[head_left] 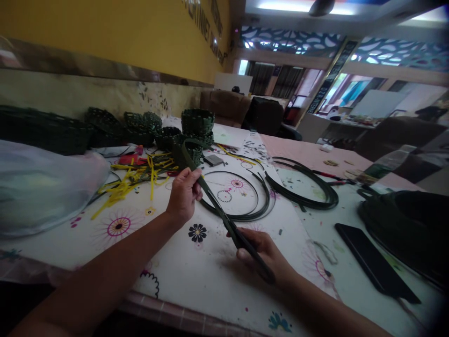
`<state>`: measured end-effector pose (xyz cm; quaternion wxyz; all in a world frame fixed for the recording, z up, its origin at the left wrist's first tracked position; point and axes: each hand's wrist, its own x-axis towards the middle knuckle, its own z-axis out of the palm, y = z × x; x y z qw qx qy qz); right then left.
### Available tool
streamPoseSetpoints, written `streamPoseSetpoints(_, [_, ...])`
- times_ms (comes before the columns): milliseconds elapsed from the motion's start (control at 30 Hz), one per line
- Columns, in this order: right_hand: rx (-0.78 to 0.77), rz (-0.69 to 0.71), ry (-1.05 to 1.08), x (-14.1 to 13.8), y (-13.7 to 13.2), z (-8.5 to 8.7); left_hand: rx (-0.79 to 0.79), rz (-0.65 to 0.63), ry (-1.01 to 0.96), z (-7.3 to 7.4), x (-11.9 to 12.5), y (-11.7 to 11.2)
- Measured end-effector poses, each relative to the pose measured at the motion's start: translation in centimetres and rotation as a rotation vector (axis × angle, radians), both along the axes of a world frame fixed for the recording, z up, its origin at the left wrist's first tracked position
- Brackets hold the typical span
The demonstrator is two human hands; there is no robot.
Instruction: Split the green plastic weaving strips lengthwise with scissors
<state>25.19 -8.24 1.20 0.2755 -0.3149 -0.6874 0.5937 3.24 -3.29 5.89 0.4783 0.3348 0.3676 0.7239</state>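
My left hand pinches a dark green flat strip between thumb and fingers, above the table's middle. The strip curls over in a loop above this hand and runs down toward my right hand. My right hand is closed round a dark, long-handled tool, whose exact kind I cannot make out. Tool and strip meet just in front of the right fingers, where they overlap and look alike in colour. Behind them on the table lies a coil of dark green strip.
Woven dark green baskets stand along the wall, with yellow strips before them. A whitish plastic bag lies left. Rightward are a second coil, a black phone-like slab, a large dark coiled bundle and a clear bottle.
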Motion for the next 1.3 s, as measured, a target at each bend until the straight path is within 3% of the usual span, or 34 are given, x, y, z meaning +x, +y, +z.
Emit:
streamPoseSetpoints(467, [0.043,-0.052,0.057,0.1,0.3,-1.2,0.003,-0.049,0.015,0.1,0.9,-0.9])
streamPoseSetpoints(633, [0.059,-0.053,0.003,0.0,-0.2,-0.9,-0.01,-0.029,0.01,-0.1,0.8,-0.8])
streamPoseSetpoints(833, [0.04,-0.031,-0.014,-0.5,-0.5,0.3,0.012,0.004,-0.016,0.1,-0.2,0.1])
streamPoseSetpoints(1000, [0.023,-0.037,-0.004,-0.4,-0.3,-0.5,0.004,0.004,-0.025,0.3,-1.1,0.9])
streamPoseSetpoints(1167, [0.003,-0.037,0.042,-0.2,-0.4,-1.3,0.044,0.003,0.003,0.5,-0.4,0.1])
streamPoseSetpoints(1300, [-0.035,-0.042,0.07,-0.3,-0.7,-0.8,0.068,-0.016,0.018,0.8,0.1,-0.6])
